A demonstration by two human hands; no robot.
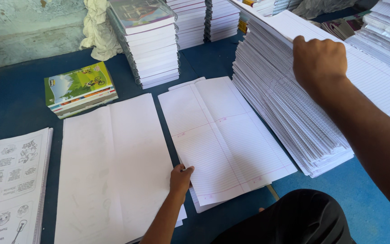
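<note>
Left hand [180, 177]: low centre of the frame, fingers curled over the near left edge of a ruled sheet [224, 138], pinching that edge between thumb and fingers. The ruled sheet lies flat on a thin pile of like sheets at centre frame, folded lines and pink margin lines visible.

Right hand [319, 58]: upper right of the frame, fingers bent and pressed onto the top edge of a tall stack of ruled sheets [290, 113] — whether it grips a single sheet cannot be told. The stack sits just right of the flat ruled sheet, its layered edges facing the viewer.

Left of centre, a pile of blank white sheets [111, 167] lies just beside the left hand. At the lower left edge, printed sheets with line drawings [12, 180]. Upper left — a short pile of notebooks with green covers [80, 88]. Top centre, tall stacks of bound notebooks [152, 43].

All rest on a blue surface [14, 104].
</note>
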